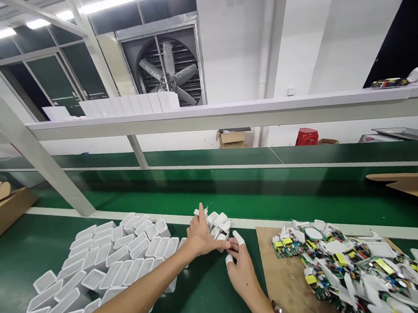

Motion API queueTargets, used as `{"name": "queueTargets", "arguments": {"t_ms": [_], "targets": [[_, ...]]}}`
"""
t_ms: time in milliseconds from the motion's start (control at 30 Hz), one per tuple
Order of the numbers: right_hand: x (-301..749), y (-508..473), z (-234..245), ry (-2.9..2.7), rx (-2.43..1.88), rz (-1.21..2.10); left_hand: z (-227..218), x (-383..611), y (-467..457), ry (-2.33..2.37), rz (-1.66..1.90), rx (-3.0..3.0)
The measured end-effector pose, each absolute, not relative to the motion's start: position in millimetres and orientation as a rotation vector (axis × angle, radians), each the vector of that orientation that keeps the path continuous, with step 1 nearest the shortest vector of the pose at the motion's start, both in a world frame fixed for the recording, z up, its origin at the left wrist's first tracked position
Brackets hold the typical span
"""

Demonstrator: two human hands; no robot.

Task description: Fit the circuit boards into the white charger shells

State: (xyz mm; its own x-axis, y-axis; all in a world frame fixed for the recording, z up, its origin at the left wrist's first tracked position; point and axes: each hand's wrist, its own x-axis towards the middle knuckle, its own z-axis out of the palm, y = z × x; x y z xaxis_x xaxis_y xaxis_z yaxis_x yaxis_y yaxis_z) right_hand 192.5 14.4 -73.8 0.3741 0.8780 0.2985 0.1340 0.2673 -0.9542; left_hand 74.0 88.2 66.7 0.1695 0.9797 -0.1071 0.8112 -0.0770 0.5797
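Note:
A small heap of white plug housings (220, 220), some with metal prongs, lies near the far edge of the green bench. My left hand (199, 236) is against its left and near side, index finger pointing up and thumb stretched to the right; its other fingers are partly hidden. Beside the heap's near right side is my right hand (243, 270), with white finger covers on thumb and a finger. Its fingers are bent but apart, some meeting my left thumb tip. Nothing held shows in either hand. Left of my arm stand rows of open white plastic cases (105, 252).
Circuit boards with white covers (364, 265) are piled over a brown board (278, 275) at right. Cardboard boxes (10, 213) stand far left. A white frame post (49, 161) and overhead shelf (263, 113) cross the view. Beyond the bench runs a green belt (232, 195).

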Motion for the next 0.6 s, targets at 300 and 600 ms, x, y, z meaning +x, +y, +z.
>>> {"name": "queueTargets", "arguments": {"t_ms": [300, 600], "targets": [[185, 12, -87, -0.986, -1.263, 0.734, 72, 85, 122, 1.792, 0.403, 2.111], [170, 20, -107, -0.989, -1.335, 0.648, 74, 111, 249, 2.152, 0.456, 1.853]]}}
